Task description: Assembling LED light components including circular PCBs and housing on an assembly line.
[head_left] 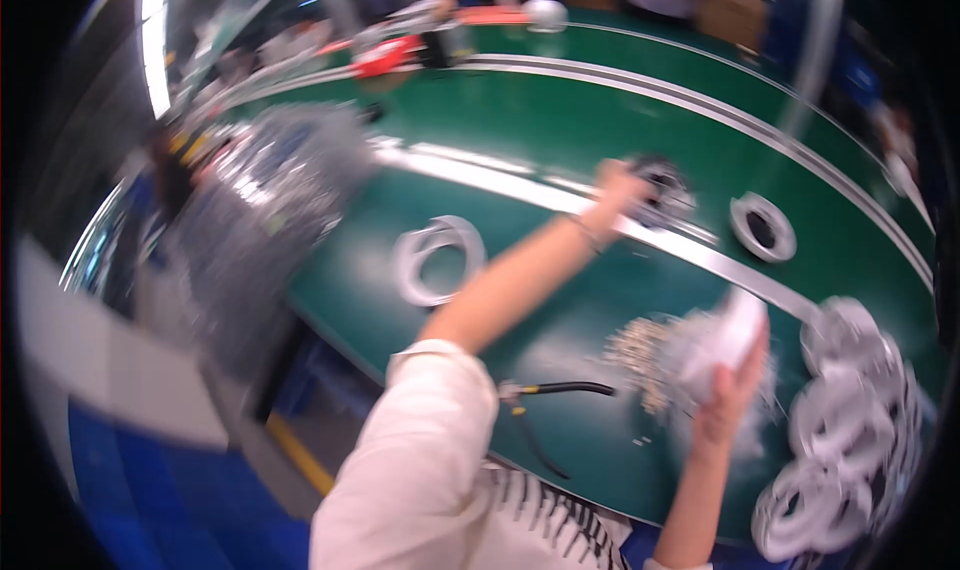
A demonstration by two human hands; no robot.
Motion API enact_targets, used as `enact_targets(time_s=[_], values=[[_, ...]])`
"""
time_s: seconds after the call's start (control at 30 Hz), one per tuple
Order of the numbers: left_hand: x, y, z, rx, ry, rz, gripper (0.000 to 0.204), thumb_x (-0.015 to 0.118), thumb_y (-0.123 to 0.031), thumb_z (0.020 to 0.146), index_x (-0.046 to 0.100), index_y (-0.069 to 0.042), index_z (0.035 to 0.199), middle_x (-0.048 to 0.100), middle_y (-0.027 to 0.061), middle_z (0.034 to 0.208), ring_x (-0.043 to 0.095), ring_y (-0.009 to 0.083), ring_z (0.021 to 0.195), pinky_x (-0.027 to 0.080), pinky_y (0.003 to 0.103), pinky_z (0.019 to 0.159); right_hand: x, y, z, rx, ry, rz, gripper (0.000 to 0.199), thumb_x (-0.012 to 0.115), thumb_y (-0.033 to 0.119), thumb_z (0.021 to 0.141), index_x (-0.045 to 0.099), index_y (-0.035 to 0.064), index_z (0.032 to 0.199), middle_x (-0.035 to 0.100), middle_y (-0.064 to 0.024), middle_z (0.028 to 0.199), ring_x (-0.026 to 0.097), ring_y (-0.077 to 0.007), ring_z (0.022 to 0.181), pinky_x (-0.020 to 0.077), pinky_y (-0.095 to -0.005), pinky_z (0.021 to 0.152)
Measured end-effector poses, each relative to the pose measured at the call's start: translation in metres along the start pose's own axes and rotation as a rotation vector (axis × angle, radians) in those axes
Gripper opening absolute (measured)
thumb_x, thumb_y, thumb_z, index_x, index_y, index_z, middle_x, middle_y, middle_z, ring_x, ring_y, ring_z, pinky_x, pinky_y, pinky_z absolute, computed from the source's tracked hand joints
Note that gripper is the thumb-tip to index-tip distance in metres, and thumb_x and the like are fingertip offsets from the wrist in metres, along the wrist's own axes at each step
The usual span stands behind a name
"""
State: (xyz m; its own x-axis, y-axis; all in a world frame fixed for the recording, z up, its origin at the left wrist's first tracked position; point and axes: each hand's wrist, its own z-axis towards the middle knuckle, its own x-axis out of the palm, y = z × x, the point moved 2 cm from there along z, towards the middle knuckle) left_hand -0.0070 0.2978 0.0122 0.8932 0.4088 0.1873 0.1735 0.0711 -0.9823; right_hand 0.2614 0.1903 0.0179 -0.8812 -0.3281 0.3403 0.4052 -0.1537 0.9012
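Note:
My left hand (622, 188) reaches across the metal rail and is closed at the edge of a grey ring-shaped part (668, 195) with a dark middle; both are blurred. My right hand (730, 395) grips a white ring-shaped part (738, 328), seen almost edge-on. It is held over a clear plastic bag (690, 360) and a spill of small beige pieces (635, 350) on the green table. Left of the pieces lie pliers (560, 388) with black handles, jaws apart. A white ring (437, 260) lies beyond my left forearm.
Stacked white rings (840, 425) crowd the right side. Another white ring (763, 228) with a dark centre rests on the green belt (600, 100) beyond the rail (720, 262). A heap of clear plastic wrap (270, 200) covers the left. A red item (387, 56) and other people are farther back.

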Motion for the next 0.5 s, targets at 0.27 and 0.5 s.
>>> enact_targets(time_s=[0.27,0.5], values=[[0.070,0.003,-0.175,0.422,0.435,-0.297,0.047,0.044,0.003,0.088,0.031,-0.002,0.132,0.046,0.0084,0.123,0.040,0.0153,0.120,0.033,0.031,0.102,0.020,-0.007,-0.016,-0.121,-0.014,-0.018,0.096,0.075,0.030,0.069,0.018,0.0020,0.140,0.024,-0.0143,0.143,0.028,-0.0281,0.130,0.0236,-0.0393,0.106],[0.030,-0.010,-0.168,0.218,0.444,-0.146,0.073,0.053,0.015,0.072,0.023,-0.004,0.136,0.038,0.0140,0.131,0.042,0.0238,0.121,0.043,0.034,0.096,0.032,-0.002,-0.003,-0.313,0.115,-0.341,0.102,0.078,0.036,0.059,0.024,0.0000,0.138,0.032,-0.0143,0.137,0.032,-0.0275,0.128,0.0246,-0.0388,0.106]])
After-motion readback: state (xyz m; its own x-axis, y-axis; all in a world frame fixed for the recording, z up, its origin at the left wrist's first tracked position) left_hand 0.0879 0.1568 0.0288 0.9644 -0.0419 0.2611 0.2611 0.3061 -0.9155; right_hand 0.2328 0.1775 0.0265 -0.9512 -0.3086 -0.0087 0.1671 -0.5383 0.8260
